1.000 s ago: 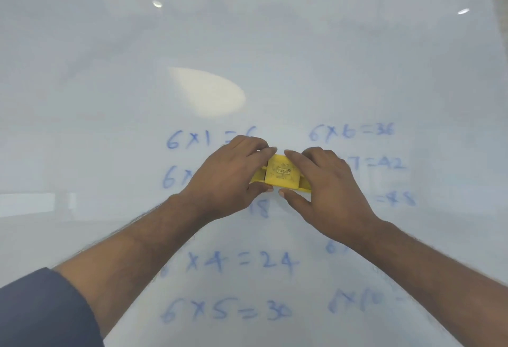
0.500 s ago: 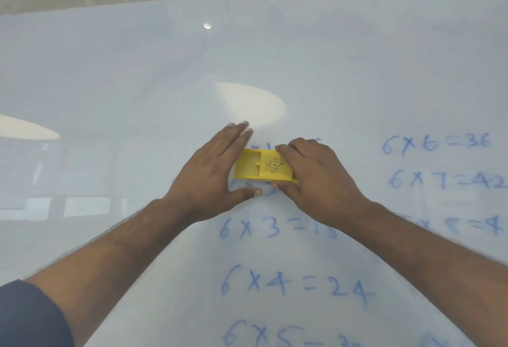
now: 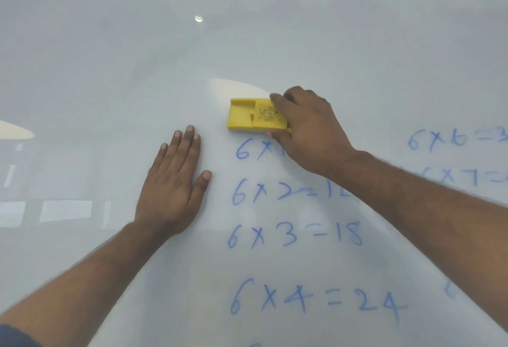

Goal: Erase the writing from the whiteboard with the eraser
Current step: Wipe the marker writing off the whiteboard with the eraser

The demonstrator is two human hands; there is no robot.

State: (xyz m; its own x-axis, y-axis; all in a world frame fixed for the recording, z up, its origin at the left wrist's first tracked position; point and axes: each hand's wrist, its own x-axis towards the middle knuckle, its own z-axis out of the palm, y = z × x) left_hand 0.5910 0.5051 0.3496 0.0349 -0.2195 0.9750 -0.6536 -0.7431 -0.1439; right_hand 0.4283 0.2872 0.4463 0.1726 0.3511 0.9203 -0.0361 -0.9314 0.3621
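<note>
Whiteboard (image 3: 110, 85) fills my view, blue writing (image 3: 294, 235) mostly intact. My right hand (image 3: 305, 129) has fingers and thumb clamped on the yellow eraser (image 3: 247, 115), pressed flat just above the top "6x1" line, long axis left-right. My left hand (image 3: 173, 184) lies flat, fingers together, holding nothing, left of the sums. Writing sits directly below the eraser, so I'd judge a downward stroke next.

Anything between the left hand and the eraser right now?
Nothing. In the head view only bare whiteboard separates the flat left hand from the yellow eraser, held by the right hand.
</note>
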